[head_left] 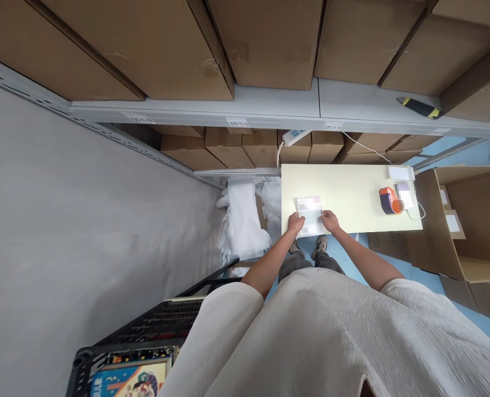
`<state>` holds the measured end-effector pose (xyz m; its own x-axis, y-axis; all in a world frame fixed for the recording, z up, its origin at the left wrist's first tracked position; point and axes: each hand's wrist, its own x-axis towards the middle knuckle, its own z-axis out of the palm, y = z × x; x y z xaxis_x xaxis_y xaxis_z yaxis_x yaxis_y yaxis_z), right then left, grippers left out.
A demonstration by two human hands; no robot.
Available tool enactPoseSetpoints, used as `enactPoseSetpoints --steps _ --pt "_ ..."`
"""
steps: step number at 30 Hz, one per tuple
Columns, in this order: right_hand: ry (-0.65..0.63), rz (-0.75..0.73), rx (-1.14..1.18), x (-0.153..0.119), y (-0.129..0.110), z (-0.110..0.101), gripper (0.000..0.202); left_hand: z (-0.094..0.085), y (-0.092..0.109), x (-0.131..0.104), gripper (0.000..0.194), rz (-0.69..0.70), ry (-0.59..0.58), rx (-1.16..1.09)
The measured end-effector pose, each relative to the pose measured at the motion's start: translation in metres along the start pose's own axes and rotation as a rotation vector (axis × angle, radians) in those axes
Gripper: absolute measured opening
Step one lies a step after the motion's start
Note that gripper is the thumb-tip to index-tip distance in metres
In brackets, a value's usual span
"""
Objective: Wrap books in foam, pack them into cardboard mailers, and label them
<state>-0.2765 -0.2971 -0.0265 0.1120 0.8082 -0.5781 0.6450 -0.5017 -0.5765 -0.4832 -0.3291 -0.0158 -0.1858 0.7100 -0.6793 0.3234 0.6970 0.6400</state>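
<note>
A: Big stuff first: the rack (269,105) runs right across, brown boxes (269,44) lined up on two levels!
B: Below it, the pale table (346,193), with an open carton (432,234) just at its right end, and a black crate (83,357) down at the lower left.
A: And on to the packet (311,214)! Where is it?
B: At the table's left end, by the near edge, pale and printed. Whether it lies flat or is lifted a touch, I can't tell.
A: And the grip?
B: Two-handed! Left hand (296,223) pinches the left edge, right hand (330,221) the right edge, thumbs on top, both closed on it, fingertips largely hidden.
A: Small items?
B: Orange-and-dark tape dispenser (387,201) well to the right on the table, and up on the rack a black-and-yellow cutter (421,107).
</note>
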Motion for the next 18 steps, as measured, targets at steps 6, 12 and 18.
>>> enactPoseSetpoints --steps 6,12,18 --pt "-0.003 -0.040 0.117 0.006 -0.006 0.013 0.045 -0.011 0.007 0.007 0.061 0.001 0.051 -0.045" --pt "-0.058 -0.092 0.287 0.027 -0.026 0.030 0.048 -0.036 0.018 0.034 0.069 0.058 0.063 0.001" --pt "-0.121 -0.124 0.365 0.052 -0.050 0.038 0.059 -0.060 0.028 0.058 0.060 0.098 0.051 0.010"
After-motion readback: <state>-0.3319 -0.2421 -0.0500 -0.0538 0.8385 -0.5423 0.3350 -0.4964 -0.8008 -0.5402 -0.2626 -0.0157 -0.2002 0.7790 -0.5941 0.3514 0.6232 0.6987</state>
